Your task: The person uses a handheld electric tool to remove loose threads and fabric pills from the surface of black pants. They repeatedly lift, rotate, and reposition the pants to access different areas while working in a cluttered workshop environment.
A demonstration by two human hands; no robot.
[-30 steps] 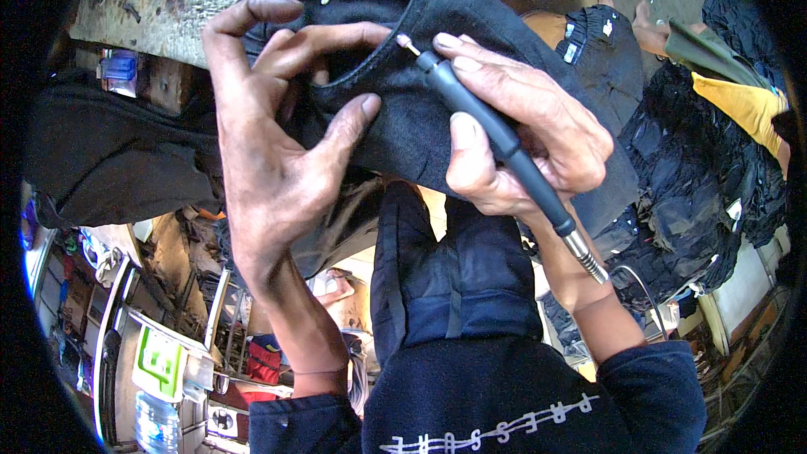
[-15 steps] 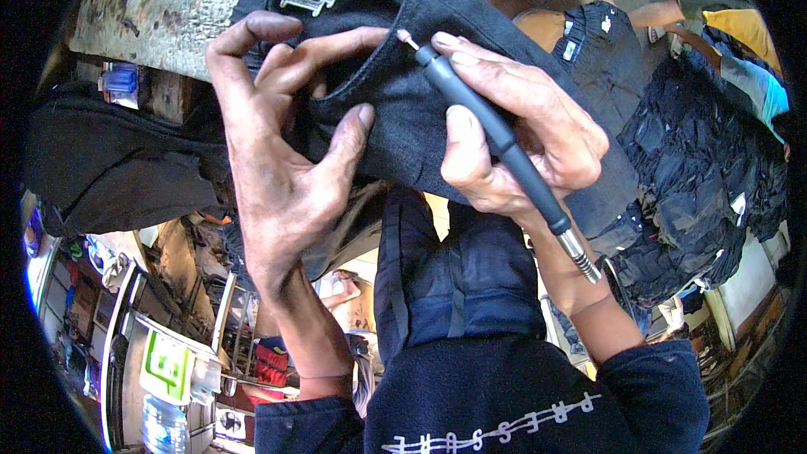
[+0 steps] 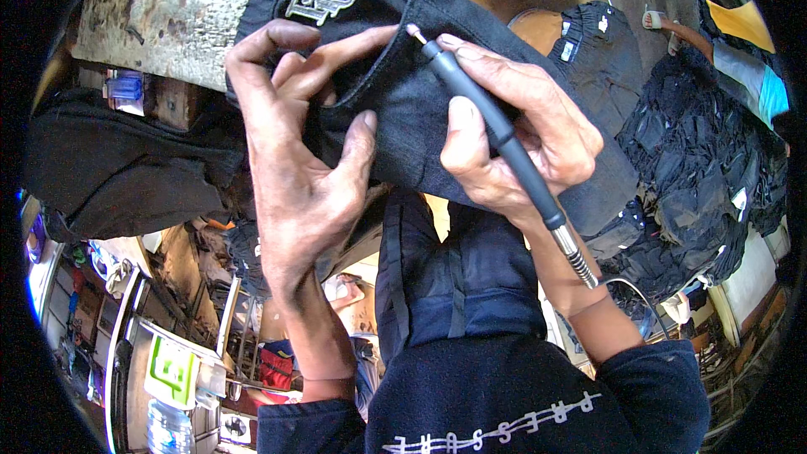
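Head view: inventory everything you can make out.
Garment: one, black, upper centre
Emblem: one, silver, on garment
Pen-shaped tool: one, black, centre
Board: one, pale, upper left
Box: one, blue, below board
Fabric: count unclear, black, left
Garment pile: uncountable, black, right
Cloth: one, yellow, upper right
Container: one, green-and-white, lower left
Bottle: one, bluish, lower left
Other people's limbs: count unclear, upper right
Shirt: one, dark, bottom
Left hand: one, at pocket edge
Right hand: one, around tool

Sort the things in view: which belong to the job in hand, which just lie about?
In the job: black garment; pen-shaped tool, held by the right hand; left hand at the pocket.
Lying about: cloth pile; blue box; green container; bottle.
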